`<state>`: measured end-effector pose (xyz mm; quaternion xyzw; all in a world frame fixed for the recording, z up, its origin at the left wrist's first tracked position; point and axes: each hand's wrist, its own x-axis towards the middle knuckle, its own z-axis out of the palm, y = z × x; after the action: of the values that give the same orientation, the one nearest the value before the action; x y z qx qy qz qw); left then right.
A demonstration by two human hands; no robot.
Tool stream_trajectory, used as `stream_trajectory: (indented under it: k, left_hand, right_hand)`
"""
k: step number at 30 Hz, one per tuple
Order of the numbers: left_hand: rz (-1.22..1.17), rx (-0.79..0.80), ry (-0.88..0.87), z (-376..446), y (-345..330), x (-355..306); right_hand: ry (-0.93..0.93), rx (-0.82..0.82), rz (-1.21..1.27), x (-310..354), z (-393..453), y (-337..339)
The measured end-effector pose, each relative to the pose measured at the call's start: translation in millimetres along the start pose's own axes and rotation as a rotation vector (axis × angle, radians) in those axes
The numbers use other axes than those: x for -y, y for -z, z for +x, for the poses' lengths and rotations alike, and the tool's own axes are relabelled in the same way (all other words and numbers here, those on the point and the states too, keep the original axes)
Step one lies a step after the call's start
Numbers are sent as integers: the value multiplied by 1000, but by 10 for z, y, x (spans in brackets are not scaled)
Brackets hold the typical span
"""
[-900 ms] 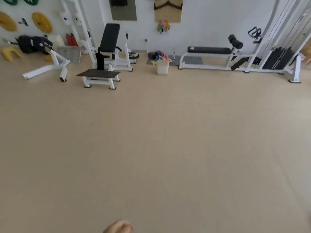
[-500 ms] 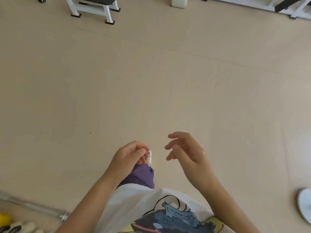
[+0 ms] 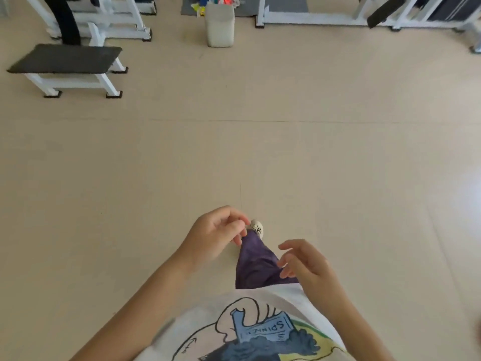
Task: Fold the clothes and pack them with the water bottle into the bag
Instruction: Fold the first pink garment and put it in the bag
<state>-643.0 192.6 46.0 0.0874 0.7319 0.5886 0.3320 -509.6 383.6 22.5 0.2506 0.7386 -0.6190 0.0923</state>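
Lettering on the white T-shirt [image 3: 286, 303]

Reads "SPINN", upside down from the head view, on the blue printed paper [image 3: 263, 330] of the cartoon graphic, near bottom centre; further letters blurred.

Bright, even daylight washes the pale floor [image 3: 260, 152], leaving only faint shadows; wide-angle distortion bends the gym frames at the top edge, and motion blur softens the lower corners.

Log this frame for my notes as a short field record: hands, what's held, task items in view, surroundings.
left hand: fingers loosely curled, holding nothing
right hand: fingers relaxed, holding nothing
task items: heap of colourful clothes on a grey mat at the far wall; bag and bottle not identifiable
nearby: pale bin, black-topped step bench, white gym frames
floor: beige
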Motion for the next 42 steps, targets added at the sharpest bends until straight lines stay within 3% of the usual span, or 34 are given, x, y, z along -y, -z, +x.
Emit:
stream_trajectory:
  k: [8, 16, 25, 34, 38, 42]
  left_hand:
    - [18, -98, 94, 1891, 643, -840]
    - [-94, -245, 134, 3820, 1460, -1257]
    - [-100, -106, 66, 6239, 2604, -2314]
    - [-77, 33, -24, 8921, 2956, -3482]
    - [-37, 5, 8, 10068, 3082, -3904]
    - [-16, -54, 67, 10945, 3289, -4311]
  right_hand:
    - [113, 173, -33, 1459, 2303, 391]
    - [283, 256, -31, 2875, 4609, 403]
    - [130, 162, -63, 3870, 6727, 655]
    - [13, -35, 86, 4310, 8852, 1448]
    - [32, -31, 94, 4769, 10027, 1892]
    - [65, 105, 40, 5500, 11093, 2238]
